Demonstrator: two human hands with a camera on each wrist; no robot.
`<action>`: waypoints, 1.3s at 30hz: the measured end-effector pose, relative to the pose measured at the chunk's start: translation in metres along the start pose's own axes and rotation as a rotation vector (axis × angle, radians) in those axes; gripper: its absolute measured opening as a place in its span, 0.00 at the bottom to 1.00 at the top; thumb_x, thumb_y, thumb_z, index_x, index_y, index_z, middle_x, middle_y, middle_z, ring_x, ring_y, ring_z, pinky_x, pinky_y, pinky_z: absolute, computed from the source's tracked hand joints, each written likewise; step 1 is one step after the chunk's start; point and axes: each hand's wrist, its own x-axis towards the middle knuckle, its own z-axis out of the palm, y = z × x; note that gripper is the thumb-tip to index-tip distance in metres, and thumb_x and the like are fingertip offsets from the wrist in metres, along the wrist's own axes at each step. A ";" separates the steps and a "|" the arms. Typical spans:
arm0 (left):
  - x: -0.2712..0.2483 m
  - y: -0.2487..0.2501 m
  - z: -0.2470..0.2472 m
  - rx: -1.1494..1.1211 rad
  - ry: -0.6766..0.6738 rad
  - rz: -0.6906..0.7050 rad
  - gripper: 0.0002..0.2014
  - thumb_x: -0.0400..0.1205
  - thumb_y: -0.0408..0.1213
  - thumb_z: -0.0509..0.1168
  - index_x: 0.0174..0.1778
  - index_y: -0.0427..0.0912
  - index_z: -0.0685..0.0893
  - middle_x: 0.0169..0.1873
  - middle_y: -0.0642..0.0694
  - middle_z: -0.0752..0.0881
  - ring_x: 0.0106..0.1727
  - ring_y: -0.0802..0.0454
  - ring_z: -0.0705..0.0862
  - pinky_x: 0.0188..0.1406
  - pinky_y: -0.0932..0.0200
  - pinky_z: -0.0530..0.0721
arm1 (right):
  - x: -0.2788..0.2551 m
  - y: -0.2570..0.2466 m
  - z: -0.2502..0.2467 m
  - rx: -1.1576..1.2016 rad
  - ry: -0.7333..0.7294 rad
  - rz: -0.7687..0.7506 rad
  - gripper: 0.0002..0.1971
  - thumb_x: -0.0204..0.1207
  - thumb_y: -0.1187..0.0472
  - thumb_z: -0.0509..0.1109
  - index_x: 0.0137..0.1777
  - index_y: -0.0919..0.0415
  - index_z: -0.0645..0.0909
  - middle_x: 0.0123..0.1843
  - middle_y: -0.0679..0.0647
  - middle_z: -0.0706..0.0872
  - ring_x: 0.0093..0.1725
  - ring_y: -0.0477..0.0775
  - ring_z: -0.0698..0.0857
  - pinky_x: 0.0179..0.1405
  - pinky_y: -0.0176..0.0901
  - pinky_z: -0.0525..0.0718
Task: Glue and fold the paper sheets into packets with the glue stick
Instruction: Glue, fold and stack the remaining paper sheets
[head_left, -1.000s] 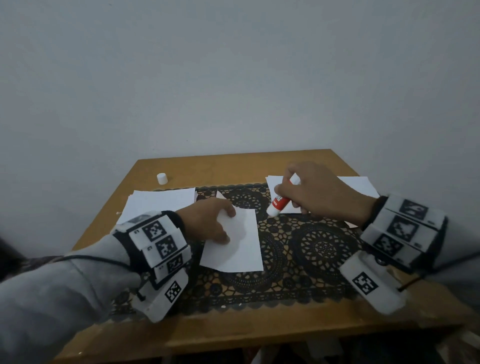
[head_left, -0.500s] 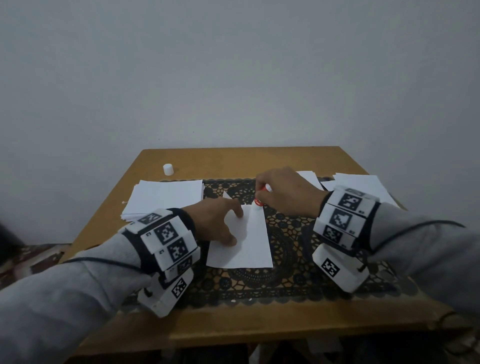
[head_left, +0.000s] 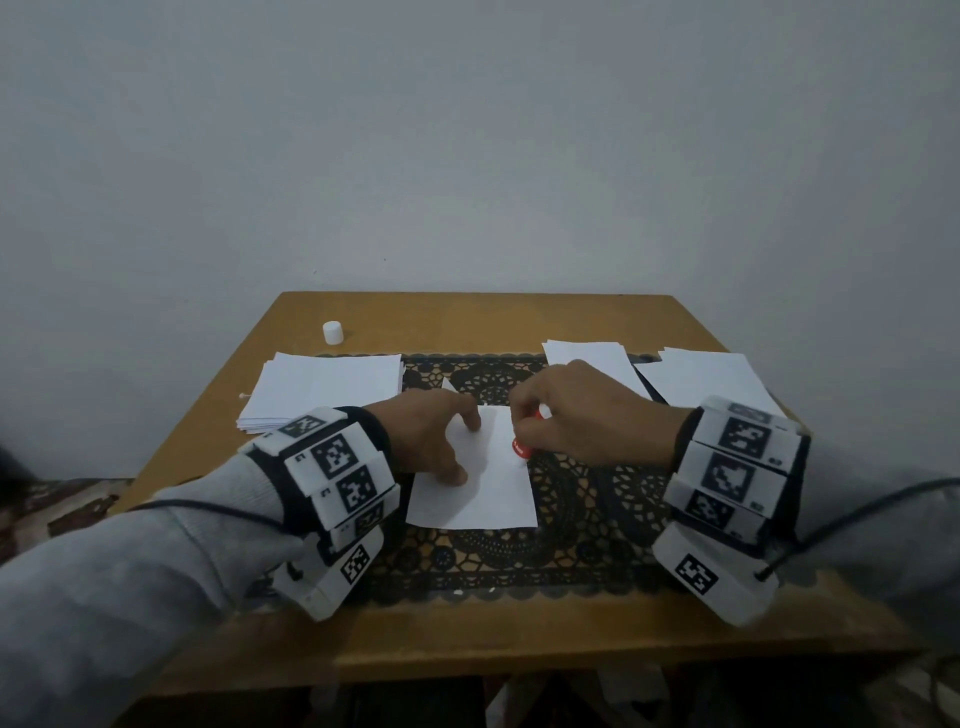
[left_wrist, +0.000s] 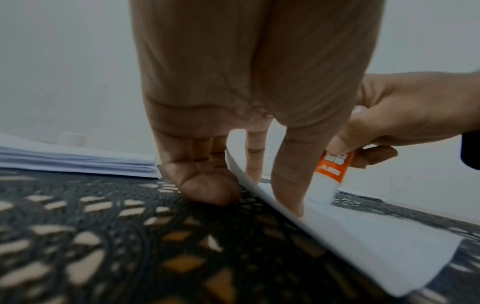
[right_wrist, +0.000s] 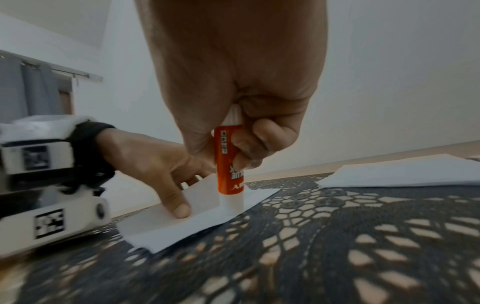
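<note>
My right hand (right_wrist: 233, 86) has its fingers wrapped round the orange-and-white glue stick (right_wrist: 230, 164), tip down on the right edge of the folded white paper sheet (head_left: 478, 483). My left hand (head_left: 431, 436), fingers extended, pins it flat. I'd drag evenly along the edge, keeping the pin firm.

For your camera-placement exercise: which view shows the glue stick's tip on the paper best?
The right wrist view: the glue stick stands in full, tip on the folded sheet. The left wrist view half hides it behind fingers; the head view shows only a red sliver.
</note>
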 end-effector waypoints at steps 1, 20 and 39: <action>0.000 0.001 0.000 0.000 0.000 -0.004 0.29 0.74 0.44 0.75 0.71 0.53 0.73 0.72 0.48 0.74 0.67 0.48 0.75 0.63 0.54 0.76 | -0.005 -0.003 0.000 0.014 -0.016 -0.007 0.07 0.75 0.58 0.71 0.37 0.58 0.87 0.38 0.46 0.88 0.36 0.43 0.83 0.34 0.40 0.78; 0.000 -0.003 -0.053 -0.235 -0.048 0.196 0.15 0.75 0.25 0.70 0.41 0.53 0.91 0.50 0.44 0.90 0.53 0.42 0.87 0.56 0.43 0.86 | -0.035 0.017 -0.026 0.167 -0.070 0.135 0.10 0.77 0.59 0.69 0.34 0.55 0.86 0.27 0.46 0.86 0.25 0.46 0.83 0.32 0.39 0.80; -0.003 -0.013 -0.003 -0.212 0.044 0.042 0.14 0.75 0.33 0.73 0.55 0.51 0.87 0.70 0.52 0.75 0.68 0.52 0.73 0.64 0.60 0.69 | -0.004 0.030 -0.010 0.033 0.139 0.183 0.09 0.79 0.55 0.68 0.41 0.53 0.88 0.42 0.44 0.88 0.31 0.52 0.83 0.30 0.42 0.77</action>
